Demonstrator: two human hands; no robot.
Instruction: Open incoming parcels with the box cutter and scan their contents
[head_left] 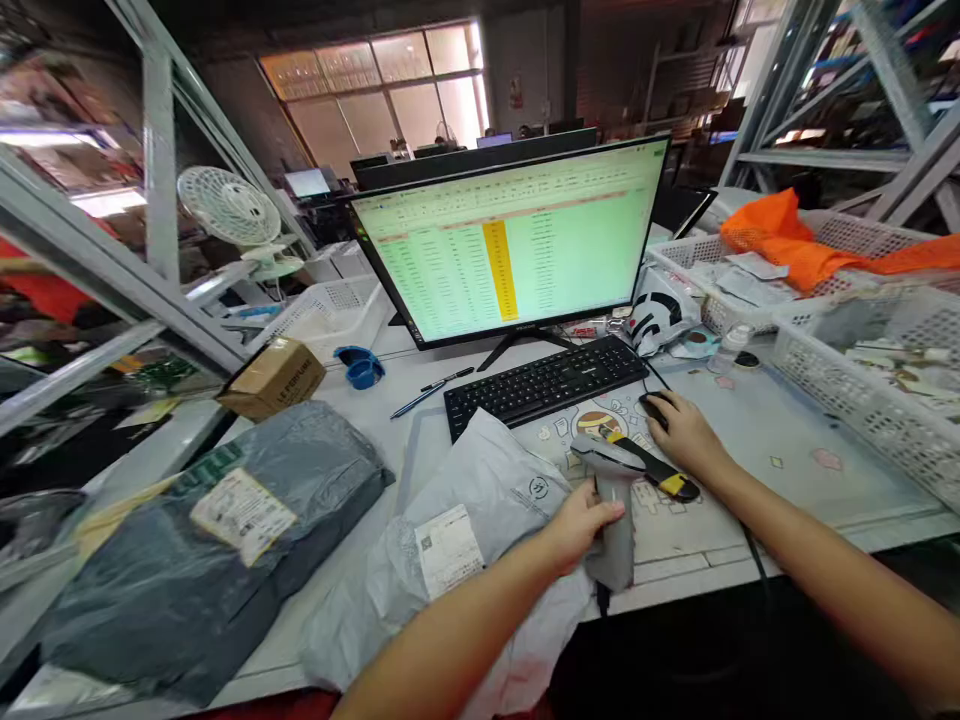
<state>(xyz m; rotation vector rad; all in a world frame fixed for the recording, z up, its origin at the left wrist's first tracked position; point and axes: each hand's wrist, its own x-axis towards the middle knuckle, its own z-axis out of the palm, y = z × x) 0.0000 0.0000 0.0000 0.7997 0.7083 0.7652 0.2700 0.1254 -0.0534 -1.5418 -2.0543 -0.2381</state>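
My left hand (579, 528) is closed around the handle of a grey barcode scanner (616, 545), its thumb lying across the grip. The scanner stands upright, head at the top and cable running down. Under my left forearm lies a white plastic mailing bag (480, 470) with a printed label (450, 550). My right hand (686, 435) rests over a black computer mouse (656, 408), fingers curled on it. Between my two hands a black and yellow box cutter (664, 470) lies on the patterned desk mat. Behind them is a black keyboard (547, 385), partly covered by the bag.
A monitor (517, 250) showing a spreadsheet stands at the back. On the left are a dark grey parcel (225, 540), a cardboard box (277, 378), a blue tape dispenser (360, 368) and pens (431, 392). White baskets (862, 400) and a clear bottle (729, 350) stand right.
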